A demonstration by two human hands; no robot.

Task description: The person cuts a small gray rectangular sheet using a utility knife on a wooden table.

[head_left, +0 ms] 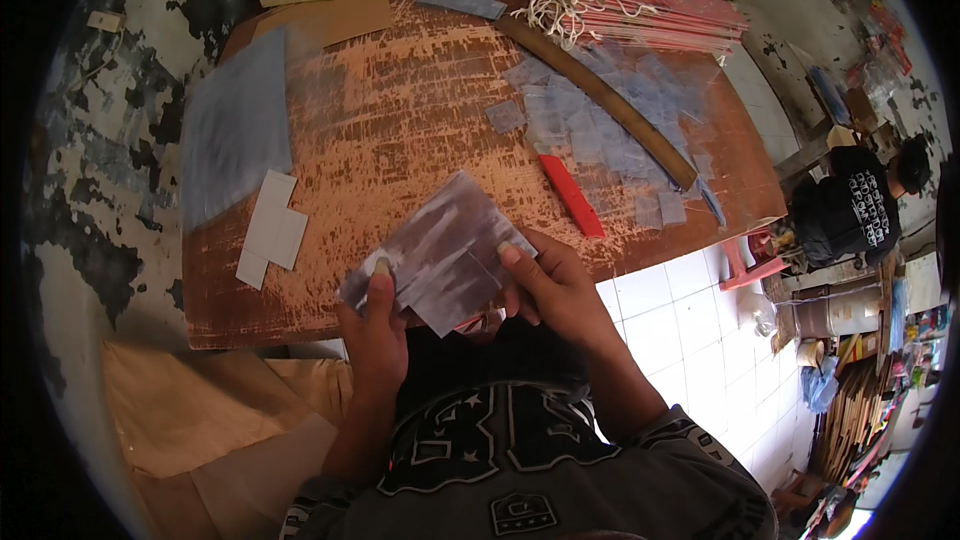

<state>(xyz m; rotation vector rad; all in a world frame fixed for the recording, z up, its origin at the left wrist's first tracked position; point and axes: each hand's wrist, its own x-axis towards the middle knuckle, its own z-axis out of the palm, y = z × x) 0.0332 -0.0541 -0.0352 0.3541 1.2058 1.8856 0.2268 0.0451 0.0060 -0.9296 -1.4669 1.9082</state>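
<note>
Reaching up from the lower edge, both forearms meet over the near edge of the counter [400,120], with the left hand [375,325] and the right hand [550,285] raised side by side. Each hand is closed on the same stack of clear plastic sheets [440,250]: the left thumb presses on the stack's lower left part, the right thumb on its right edge, and the remaining fingers curl underneath, out of sight. The stack sits between the two hands, just above the counter's front edge and tilted so one corner points away from the person. It looks glossy and greyish, with pale streaks of reflected light, and its sheets are fanned slightly so several corners show at the bottom. Farther back on the counter lie a red cutter [572,196], a long dark wooden strip [600,100] and more loose clear pieces [590,110].
</note>
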